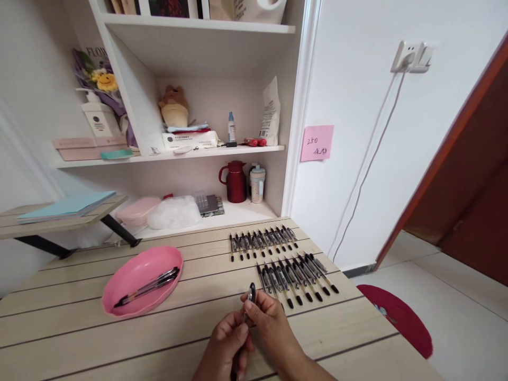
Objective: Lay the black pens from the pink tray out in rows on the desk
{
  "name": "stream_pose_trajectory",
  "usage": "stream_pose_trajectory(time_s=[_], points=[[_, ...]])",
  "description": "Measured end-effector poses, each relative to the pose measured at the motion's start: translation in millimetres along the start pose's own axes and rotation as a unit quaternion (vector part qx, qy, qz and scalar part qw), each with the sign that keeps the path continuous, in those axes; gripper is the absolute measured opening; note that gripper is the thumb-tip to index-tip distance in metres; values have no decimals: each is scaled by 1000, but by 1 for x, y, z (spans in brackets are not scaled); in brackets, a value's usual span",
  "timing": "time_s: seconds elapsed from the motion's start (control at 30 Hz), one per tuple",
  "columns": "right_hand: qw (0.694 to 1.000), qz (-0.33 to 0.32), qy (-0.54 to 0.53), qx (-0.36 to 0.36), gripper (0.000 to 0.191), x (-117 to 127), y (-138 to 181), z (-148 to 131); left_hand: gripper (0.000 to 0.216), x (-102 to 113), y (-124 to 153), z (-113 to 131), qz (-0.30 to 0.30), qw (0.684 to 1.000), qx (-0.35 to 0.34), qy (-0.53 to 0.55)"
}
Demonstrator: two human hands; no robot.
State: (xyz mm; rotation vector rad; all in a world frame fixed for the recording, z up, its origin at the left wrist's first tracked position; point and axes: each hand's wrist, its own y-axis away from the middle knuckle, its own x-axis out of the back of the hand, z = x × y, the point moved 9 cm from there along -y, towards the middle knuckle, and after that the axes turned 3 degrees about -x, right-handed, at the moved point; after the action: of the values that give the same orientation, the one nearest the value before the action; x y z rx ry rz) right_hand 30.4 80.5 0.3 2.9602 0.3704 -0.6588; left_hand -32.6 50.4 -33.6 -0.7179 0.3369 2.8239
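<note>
A black-and-clear pen points up between my two hands, over the front of the table. My right hand is closed on its upper part, with thumb and fingers pinching it. Just below, my left hand is closed round the lower part, and its fingers hide most of the barrel. To the right of my hands lies a front row of pens, side by side with separate caps or parts among them. Behind it is a second row of pens. Several pens lie in the pink dish at the left.
The slatted wooden table meets a white shelf unit at the back. A red jug and a pale cup stand there. At the left is a small raised stand. A cable hangs on the right wall.
</note>
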Motion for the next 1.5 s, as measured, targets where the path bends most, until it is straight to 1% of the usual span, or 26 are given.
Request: stream_pose_trajectory(time_s=[0.07,0.17,0.23,0.3,0.37,0.47,0.53,0.63,0.7,0.73,0.77,0.8,0.83,0.9,0.93,0.97,1.03,1.1,1.13,1.17,1.23,1.5], points=[[1000,-6,-12,-1,31,-1,2,-2,27,-4,4,2,-15,1000,16,10],[999,-14,-35,3,29,-1,4,-10,23,-15,11,6,-62,997,38,34],[999,-24,-45,11,26,-2,5,-18,21,-21,15,8,-85,994,40,47],[998,-27,-54,17,26,-2,4,-25,25,-23,16,8,-94,993,40,57],[997,-7,-80,21,30,4,1,-29,30,-23,17,6,-93,993,43,62],[991,57,-121,30,39,25,-6,-35,34,-18,15,4,-72,994,44,71],[989,93,-108,31,43,40,-12,-38,35,-11,12,6,-38,996,29,77],[991,128,-23,28,44,58,-19,-48,35,2,11,11,20,997,11,68],[988,134,67,26,41,64,-24,-57,35,8,11,16,44,997,1,61],[983,129,130,26,39,64,-27,-63,35,9,11,18,50,997,-3,58],[971,123,205,28,37,63,-30,-68,36,10,11,21,54,997,-7,55],[949,116,290,31,36,61,-33,-73,37,11,11,23,58,997,-9,52],[919,111,377,37,34,57,-36,-77,38,12,11,25,62,997,-11,49],[840,103,531,43,31,48,-42,-80,39,13,11,28,73,996,-13,42],[800,96,590,41,27,43,-44,-78,40,13,10,29,77,996,-15,39],[765,87,637,36,24,38,-46,-74,40,13,10,31,79,996,-18,38],[704,66,707,24,19,29,-50,-61,40,13,10,33,78,996,-23,36],[656,54,752,14,19,21,-53,-50,39,13,9,33,73,996,-28,37],[638,51,769,12,20,19,-54,-46,39,14,9,33,70,996,-29,37],[623,49,781,9,22,16,-55,-42,38,14,8,33,68,997,-30,38],[605,46,795,7,23,11,-56,-38,38,14,8,33,66,997,-31,38],[588,44,808,10,20,0,-62,-32,37,16,8,31,59,997,-28,32]])
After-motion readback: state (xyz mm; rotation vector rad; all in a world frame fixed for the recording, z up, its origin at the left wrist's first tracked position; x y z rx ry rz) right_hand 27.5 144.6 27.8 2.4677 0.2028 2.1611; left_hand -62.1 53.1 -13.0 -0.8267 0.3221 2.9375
